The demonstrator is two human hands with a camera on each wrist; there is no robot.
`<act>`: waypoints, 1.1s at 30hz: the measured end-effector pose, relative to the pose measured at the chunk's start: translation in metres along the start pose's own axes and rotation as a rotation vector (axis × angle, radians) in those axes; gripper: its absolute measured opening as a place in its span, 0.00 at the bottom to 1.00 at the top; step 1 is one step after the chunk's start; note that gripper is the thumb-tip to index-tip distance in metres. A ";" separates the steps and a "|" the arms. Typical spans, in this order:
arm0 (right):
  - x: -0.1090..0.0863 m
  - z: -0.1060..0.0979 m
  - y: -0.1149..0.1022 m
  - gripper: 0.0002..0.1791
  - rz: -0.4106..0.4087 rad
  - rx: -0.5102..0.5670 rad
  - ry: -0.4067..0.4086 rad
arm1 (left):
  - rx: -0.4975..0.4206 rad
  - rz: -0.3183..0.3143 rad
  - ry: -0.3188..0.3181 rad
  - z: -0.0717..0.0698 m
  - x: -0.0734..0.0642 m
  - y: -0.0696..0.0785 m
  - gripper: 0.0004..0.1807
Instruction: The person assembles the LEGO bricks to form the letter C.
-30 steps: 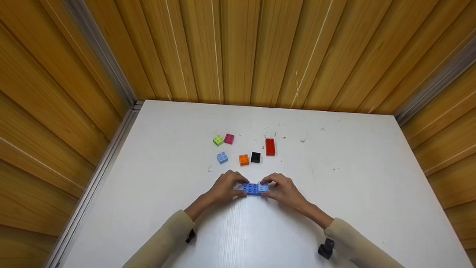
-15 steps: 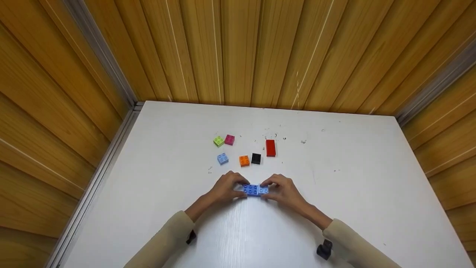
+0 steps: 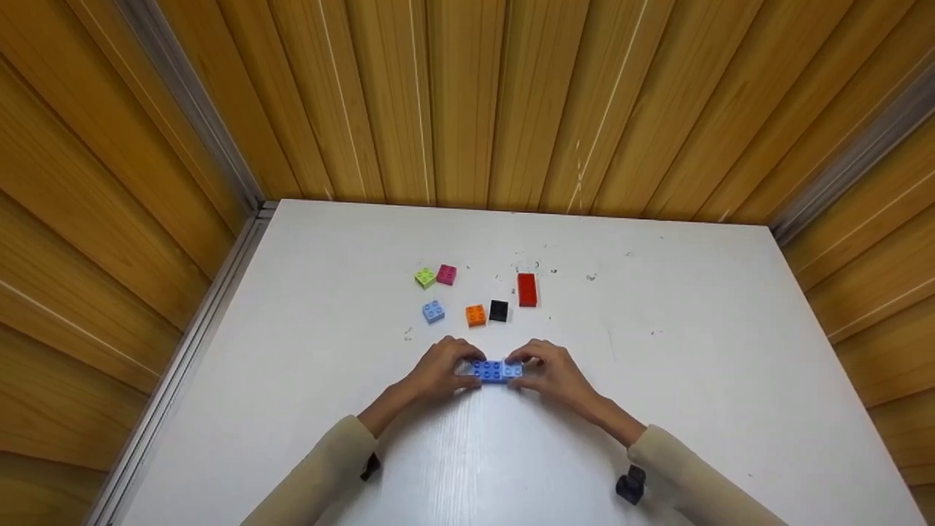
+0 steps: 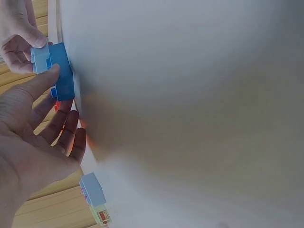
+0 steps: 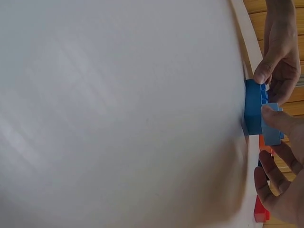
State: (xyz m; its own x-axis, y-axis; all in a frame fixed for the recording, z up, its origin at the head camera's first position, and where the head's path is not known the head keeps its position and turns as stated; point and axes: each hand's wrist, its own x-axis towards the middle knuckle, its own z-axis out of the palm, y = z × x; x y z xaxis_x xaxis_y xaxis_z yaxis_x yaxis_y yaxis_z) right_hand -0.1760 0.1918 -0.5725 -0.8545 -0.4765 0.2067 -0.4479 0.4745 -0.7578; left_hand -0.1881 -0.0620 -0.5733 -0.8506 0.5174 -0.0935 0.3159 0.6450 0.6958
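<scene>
A long blue brick lies on the white table, with a smaller light blue brick on top of its right end. My left hand pinches the long brick near its left end, thumb on the near side and fingers on the far side. From the right, my right hand pinches the light blue brick between thumb and fingers. In the right wrist view that small brick sits over the studs of the long blue brick. Some studs of the long brick show between the hands.
Beyond the hands lie a second light blue brick, an orange brick, a black brick and a red brick. Farther back are a lime green brick and a magenta brick. Wood-patterned panels enclose the table.
The light blue brick has moved slightly down, more in line with the long blue brick. Both hands keep their grips. The whole head view has shifted a little.
</scene>
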 end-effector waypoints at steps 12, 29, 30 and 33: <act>0.005 0.000 -0.005 0.21 0.007 -0.038 -0.056 | 0.018 0.043 0.005 -0.001 0.001 -0.002 0.19; 0.000 0.002 -0.010 0.19 0.090 -0.038 -0.045 | -0.203 0.078 0.299 -0.035 0.005 -0.029 0.21; 0.000 0.002 -0.010 0.19 0.095 -0.048 -0.043 | -0.191 0.057 0.351 -0.036 0.006 -0.031 0.21; 0.002 0.001 -0.013 0.20 0.114 -0.064 -0.051 | -0.142 -0.036 0.471 -0.040 0.008 -0.039 0.24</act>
State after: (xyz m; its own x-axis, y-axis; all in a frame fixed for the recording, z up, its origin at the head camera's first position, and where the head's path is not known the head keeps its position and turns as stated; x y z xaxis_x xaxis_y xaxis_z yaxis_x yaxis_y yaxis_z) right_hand -0.1717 0.1841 -0.5634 -0.8871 -0.4530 0.0887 -0.3660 0.5733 -0.7331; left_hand -0.2242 -0.1057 -0.5727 -0.9679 0.1645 0.1901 0.2503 0.5581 0.7911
